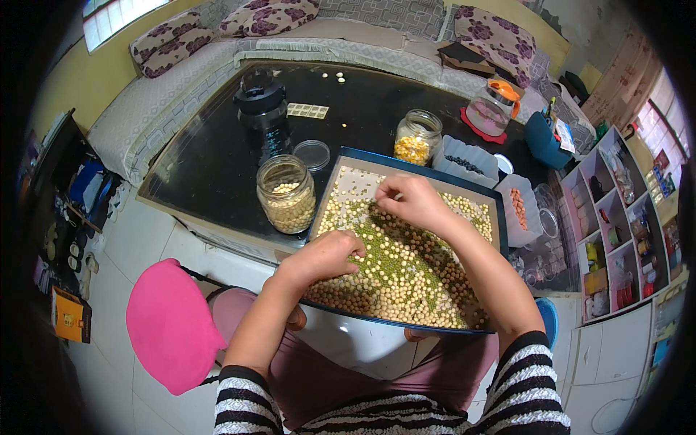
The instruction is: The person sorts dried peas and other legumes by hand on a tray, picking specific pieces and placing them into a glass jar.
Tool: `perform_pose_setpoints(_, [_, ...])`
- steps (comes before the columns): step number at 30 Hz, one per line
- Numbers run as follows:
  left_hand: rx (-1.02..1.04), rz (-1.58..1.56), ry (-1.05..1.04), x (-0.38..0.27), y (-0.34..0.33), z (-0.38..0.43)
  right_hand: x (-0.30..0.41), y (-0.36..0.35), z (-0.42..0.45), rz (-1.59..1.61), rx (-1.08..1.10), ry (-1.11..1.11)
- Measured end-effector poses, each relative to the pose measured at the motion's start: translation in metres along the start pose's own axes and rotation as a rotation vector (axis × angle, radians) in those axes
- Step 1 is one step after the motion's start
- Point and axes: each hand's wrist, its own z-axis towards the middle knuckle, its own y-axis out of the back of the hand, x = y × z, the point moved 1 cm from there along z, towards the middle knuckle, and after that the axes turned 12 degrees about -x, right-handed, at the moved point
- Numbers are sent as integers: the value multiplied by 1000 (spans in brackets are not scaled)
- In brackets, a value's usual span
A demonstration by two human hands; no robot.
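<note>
A shallow blue-rimmed box [503,228] lies before me, its floor covered with mixed pale soybeans [405,296] and small green mung beans [353,215]. Over its left part is my left hand [331,253], fingers curled low at the beans; whether it grips any cannot be told. My right hand [410,201] is over the far middle of the box, thumb and fingertips bent together, their contents hidden. Left of the box stands an open glass jar [286,198] partly filled with soybeans. Another glass jar [417,138], behind the box, holds yellow and white corn kernels.
Right of the box are plastic containers of black beans [463,164] and peanuts [518,209]. A clear lid [311,156] and dark-lidded bottle [262,117] stand left. Farther back is a glass pitcher [492,109]. A pink-covered chair [171,326] is at the lower left.
</note>
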Motion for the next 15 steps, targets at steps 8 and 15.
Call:
perform_pose_setpoints(8, [30,33,-37,-3,-4,8,-51,29,-65,11,-4,-310])
perform_pose_setpoints(15, [17,57,-101,-10,-3,8,-61,29,-83,0,9,-306])
